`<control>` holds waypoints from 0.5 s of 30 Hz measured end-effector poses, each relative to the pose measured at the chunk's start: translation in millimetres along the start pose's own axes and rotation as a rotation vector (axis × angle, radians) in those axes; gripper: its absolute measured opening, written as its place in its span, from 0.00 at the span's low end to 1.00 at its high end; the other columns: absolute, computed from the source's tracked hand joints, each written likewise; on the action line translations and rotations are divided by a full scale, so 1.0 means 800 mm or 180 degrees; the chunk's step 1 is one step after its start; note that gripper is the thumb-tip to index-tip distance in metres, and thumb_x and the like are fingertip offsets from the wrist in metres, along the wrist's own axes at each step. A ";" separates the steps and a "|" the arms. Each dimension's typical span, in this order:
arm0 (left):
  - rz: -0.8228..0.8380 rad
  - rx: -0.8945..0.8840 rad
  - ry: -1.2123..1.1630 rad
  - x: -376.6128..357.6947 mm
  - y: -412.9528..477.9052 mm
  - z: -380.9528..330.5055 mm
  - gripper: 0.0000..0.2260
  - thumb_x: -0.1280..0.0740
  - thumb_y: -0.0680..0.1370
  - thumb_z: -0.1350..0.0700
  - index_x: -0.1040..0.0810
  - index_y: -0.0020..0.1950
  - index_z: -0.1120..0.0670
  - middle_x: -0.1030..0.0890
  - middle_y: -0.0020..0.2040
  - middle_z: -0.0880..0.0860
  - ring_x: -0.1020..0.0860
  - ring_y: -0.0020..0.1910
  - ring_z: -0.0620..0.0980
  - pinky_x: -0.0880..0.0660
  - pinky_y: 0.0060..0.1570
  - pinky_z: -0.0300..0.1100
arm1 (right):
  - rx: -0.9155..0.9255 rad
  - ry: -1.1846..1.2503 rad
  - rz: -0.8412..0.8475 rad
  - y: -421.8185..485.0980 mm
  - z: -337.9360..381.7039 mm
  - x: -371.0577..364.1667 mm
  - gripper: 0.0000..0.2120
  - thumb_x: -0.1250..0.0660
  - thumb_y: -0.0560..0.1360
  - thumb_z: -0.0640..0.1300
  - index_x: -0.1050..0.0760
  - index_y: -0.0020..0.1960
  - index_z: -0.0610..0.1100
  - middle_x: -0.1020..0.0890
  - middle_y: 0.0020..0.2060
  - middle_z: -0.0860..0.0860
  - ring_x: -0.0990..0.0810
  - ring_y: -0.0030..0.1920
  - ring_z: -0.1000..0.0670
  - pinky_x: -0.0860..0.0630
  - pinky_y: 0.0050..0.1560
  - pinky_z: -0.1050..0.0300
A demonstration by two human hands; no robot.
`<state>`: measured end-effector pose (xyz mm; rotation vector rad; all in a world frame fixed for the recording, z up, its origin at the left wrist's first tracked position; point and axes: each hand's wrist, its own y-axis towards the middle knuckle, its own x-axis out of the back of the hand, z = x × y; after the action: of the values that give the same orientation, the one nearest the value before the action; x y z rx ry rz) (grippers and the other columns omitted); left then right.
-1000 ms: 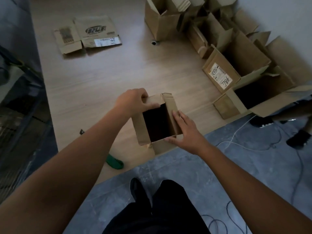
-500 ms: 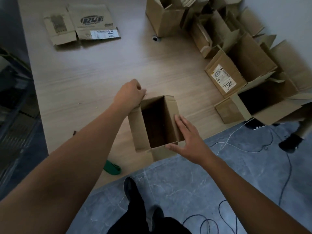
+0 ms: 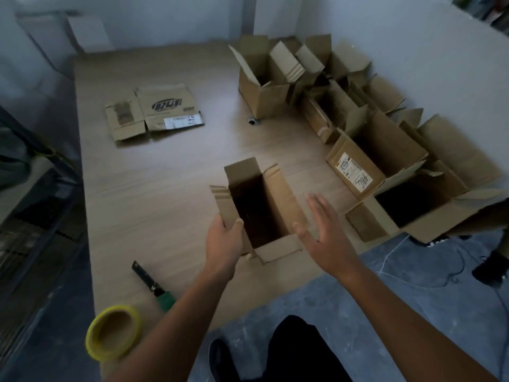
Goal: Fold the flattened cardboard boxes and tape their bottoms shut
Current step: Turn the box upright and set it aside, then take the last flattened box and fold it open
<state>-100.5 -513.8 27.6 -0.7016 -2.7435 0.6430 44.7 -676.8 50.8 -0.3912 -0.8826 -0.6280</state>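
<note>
Noted box mouth-up, long axis running near to far. Gripped at near-left wall by left hand. Found right hand spread, empty, beside right flap.

My right hand blurred, fingers of my left hand hidden behind the box flap, box floor lost in shadow, knife handle partly under my forearm, flat box print unreadable

Green-handled cutter on wooden table; dark shoe on grey floor.
</note>
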 end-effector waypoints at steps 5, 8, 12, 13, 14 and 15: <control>0.0111 -0.0244 0.0107 -0.083 0.088 -0.079 0.07 0.36 0.83 0.55 0.26 0.61 0.49 0.20 0.53 0.52 0.20 0.49 0.53 0.16 0.45 0.56 | 0.0035 -0.0413 -0.0231 0.102 -0.031 0.086 0.32 0.40 0.82 0.58 0.46 0.82 0.52 0.46 0.82 0.53 0.51 0.81 0.52 0.45 0.79 0.43; 0.0191 -0.0168 0.0206 -0.147 0.153 -0.127 0.09 0.38 0.84 0.57 0.29 0.65 0.52 0.22 0.56 0.54 0.21 0.46 0.51 0.18 0.32 0.47 | 0.0114 -0.0388 -0.0361 0.181 -0.053 0.126 0.31 0.39 0.82 0.56 0.43 0.82 0.50 0.44 0.81 0.52 0.50 0.81 0.52 0.43 0.79 0.42; 0.0140 0.0044 0.0329 -0.226 0.230 -0.174 0.11 0.37 0.84 0.56 0.30 0.66 0.55 0.25 0.59 0.57 0.21 0.48 0.58 0.20 0.27 0.46 | 0.0265 -0.0314 -0.0219 0.287 -0.085 0.157 0.30 0.39 0.83 0.54 0.43 0.82 0.49 0.43 0.81 0.51 0.51 0.81 0.51 0.44 0.80 0.41; 0.0143 0.0094 0.0324 -0.246 0.244 -0.183 0.09 0.38 0.84 0.57 0.30 0.63 0.54 0.25 0.57 0.57 0.22 0.46 0.57 0.19 0.28 0.47 | 0.0331 -0.0416 -0.0119 0.310 -0.095 0.161 0.30 0.39 0.83 0.54 0.43 0.82 0.49 0.43 0.81 0.50 0.52 0.82 0.50 0.45 0.80 0.41; 0.0157 0.0143 0.0300 -0.266 0.257 -0.192 0.07 0.38 0.84 0.57 0.30 0.62 0.54 0.24 0.56 0.56 0.22 0.46 0.56 0.19 0.29 0.48 | 0.0400 -0.0562 -0.0016 0.332 -0.104 0.165 0.30 0.40 0.83 0.55 0.43 0.82 0.49 0.42 0.81 0.49 0.52 0.82 0.49 0.46 0.80 0.41; 0.0180 0.0170 0.0291 -0.285 0.270 -0.199 0.08 0.38 0.84 0.57 0.30 0.63 0.54 0.24 0.55 0.56 0.21 0.47 0.57 0.18 0.30 0.49 | 0.0463 -0.0687 0.0071 0.352 -0.114 0.167 0.30 0.40 0.83 0.55 0.43 0.81 0.48 0.42 0.81 0.48 0.52 0.82 0.48 0.47 0.80 0.41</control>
<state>233.3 -401.6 38.5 -0.7787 -2.6216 0.6763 345.7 -560.7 88.4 -0.3409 -1.1215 -0.5033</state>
